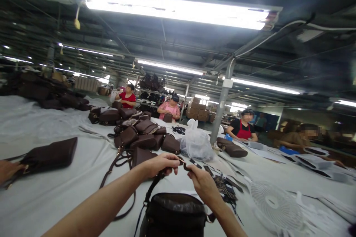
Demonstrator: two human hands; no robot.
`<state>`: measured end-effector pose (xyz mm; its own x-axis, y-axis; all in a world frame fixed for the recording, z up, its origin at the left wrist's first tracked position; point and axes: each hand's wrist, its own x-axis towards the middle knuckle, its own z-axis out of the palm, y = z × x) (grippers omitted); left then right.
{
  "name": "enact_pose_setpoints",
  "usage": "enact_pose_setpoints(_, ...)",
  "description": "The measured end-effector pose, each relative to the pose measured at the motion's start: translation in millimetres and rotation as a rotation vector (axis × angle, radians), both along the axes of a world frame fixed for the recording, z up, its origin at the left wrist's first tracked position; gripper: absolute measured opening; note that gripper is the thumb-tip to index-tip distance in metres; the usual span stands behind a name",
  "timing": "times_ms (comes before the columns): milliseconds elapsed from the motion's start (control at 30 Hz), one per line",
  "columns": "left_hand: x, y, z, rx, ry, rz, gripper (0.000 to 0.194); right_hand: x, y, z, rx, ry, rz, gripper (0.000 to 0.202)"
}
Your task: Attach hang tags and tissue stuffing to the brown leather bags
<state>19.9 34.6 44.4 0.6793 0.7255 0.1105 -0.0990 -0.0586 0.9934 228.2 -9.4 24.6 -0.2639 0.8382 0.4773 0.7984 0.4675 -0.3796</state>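
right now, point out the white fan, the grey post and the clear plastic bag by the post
white fan (272,202): head view, centre of its round grille
grey post (221,108): head view, middle of its shaft
clear plastic bag (195,142): head view, its bulging middle

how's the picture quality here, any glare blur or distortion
Head view: near tube light blown out to white, with haze in the dark roof space; head view again: nearest bag so dark that little detail shows, pillar leaning in a tilted, wide-angle-looking frame, far right edge soft.
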Motion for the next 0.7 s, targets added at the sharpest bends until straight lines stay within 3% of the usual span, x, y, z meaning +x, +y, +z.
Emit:
enact_pose_setpoints(100, 5.0, 1.7, 0.6, -0.197, -0.154, -0.063, 0.046, -10.2, -0.2, 10.4, -0.044, 0.019, 0.107, 0.028)
enact_pose_setpoints(167, 7.8, 1.3, 0.4, -0.308, -0.227, -0.078, 0.048, -12.2, 3.2, 13.9, 0.012, -0.057, 0.102, 0.029)
enact_pose_setpoints(267, 10.8, -1.5, -3.5, -0.345, -0.337, -0.095, 0.04, -5.7, 12.1, 10.2, 0.164, -0.215, -0.01, 0.031)
enact_pose_setpoints(400, 14.3, -2.5, -14.9, -0.257, -0.497, -0.06, 0.03, 4.0, 21.8, 0.9, 0.238, -0.383, -0.214, 0.037)
enact_pose_setpoints(567, -0.8, 1.9, -23.6, -0.217, -0.641, 0.043, 0.022, 17.5, 29.4, -11.1, 0.06, -0.503, -0.391, 0.035)
enact_pose_setpoints(700, -30.6, 2.8, -19.7, -0.196, -0.805, 0.173, 0.017, 64.7, 40.3, -40.4, -0.137, -0.492, -0.551, 0.035)
